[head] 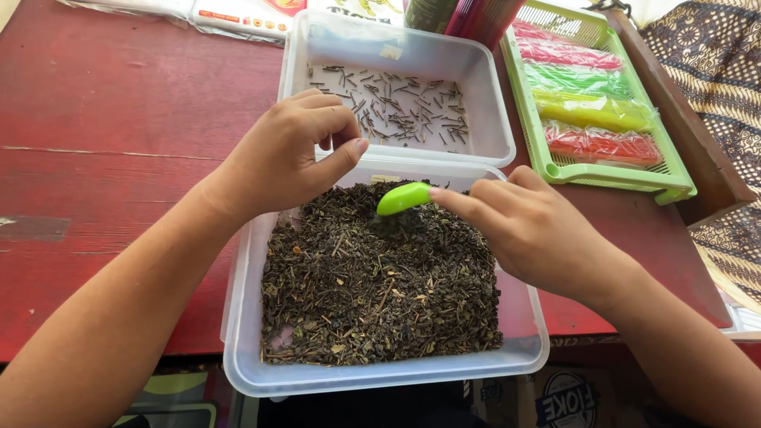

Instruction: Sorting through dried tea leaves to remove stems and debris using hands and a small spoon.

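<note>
Two clear tubs [507, 361] [495, 143]; one green spoon [403, 197]; one green basket [674, 178]; four coloured packets [602, 144]; two hands [277, 158] [531, 230].

Inside the green basket [680, 176] lie four clear plastic packets, stacked front to back: a red packet [604, 144] nearest, a yellow packet [590, 109] behind it, then a green packet [575, 78], and a pink packet [564, 51] farthest. Left of the basket, along the table's far edge, lie flat white packets [238, 17] with red and orange print. Below the basket, under the table edge, a cardboard box [564, 400] shows a round dark label.
</note>
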